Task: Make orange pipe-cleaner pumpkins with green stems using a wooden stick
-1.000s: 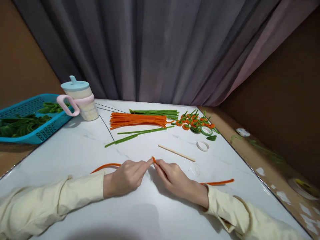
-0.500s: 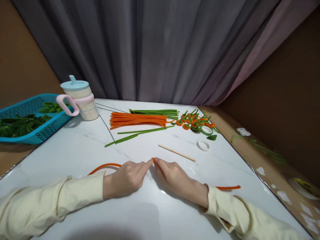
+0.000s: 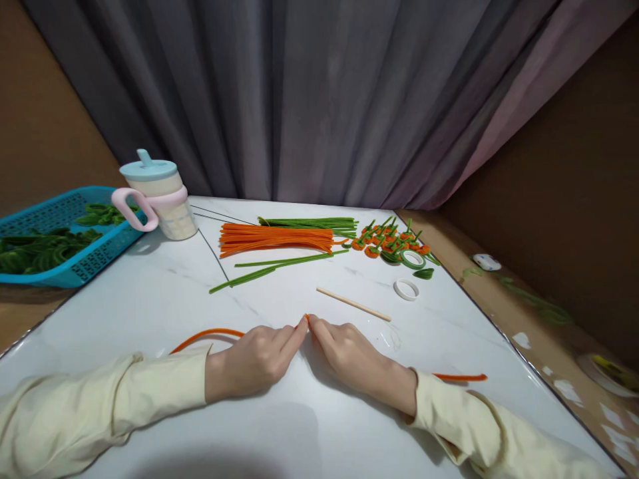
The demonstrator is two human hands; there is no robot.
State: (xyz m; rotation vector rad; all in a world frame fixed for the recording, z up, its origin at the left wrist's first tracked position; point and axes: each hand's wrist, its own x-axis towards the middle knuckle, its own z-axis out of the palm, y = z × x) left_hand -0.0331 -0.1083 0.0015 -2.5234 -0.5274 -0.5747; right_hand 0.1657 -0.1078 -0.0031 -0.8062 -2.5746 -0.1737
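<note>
Near the front of the white table, my left hand (image 3: 259,359) and my right hand (image 3: 352,352) meet fingertip to fingertip. Both are closed in a pinch on an orange pipe cleaner (image 3: 212,331). A little of its orange shows between the fingertips; one length curves out to the left behind my left hand. Another orange length (image 3: 462,378) sticks out past my right sleeve, and the part between is hidden by my hands. Just beyond my right hand lies a thin wooden stick (image 3: 353,304).
Farther back lie bundles of orange pipe cleaners (image 3: 274,240) and green pipe cleaners (image 3: 309,224). At right are orange pieces with green stems (image 3: 372,252), a green tape roll (image 3: 413,259) and a white ring (image 3: 406,289). A lidded cup (image 3: 174,216) and blue basket (image 3: 94,266) stand left.
My hands stay pinched together at nearly the same spot. The orange ends at left and right reach slightly farther outward.
</note>
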